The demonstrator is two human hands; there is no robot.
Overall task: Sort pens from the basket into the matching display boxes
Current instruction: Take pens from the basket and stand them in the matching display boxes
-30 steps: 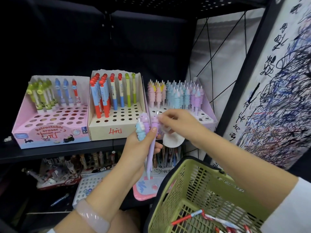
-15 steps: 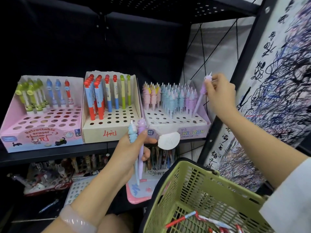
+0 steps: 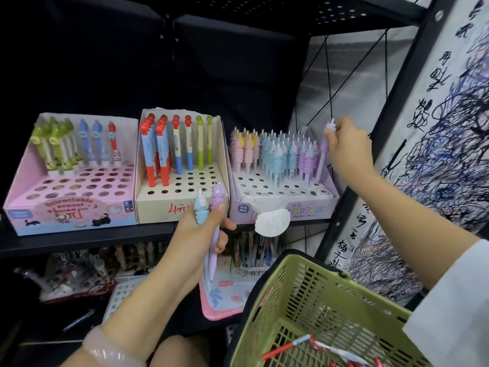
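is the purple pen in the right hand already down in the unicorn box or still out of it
Cannot tell for sure. The right hand pinches the purple pen by its top at the unicorn box's back right corner; its tip is hidden behind other pens.

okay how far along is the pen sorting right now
Partly done. The unicorn box already holds rows of pink, blue and purple pens. In hand: the right hand is lowering a purple unicorn pen at that box's right end, and the left hand grips a blue pen and another purple pen. Left: those two, plus red-and-white pens lying in the green basket.
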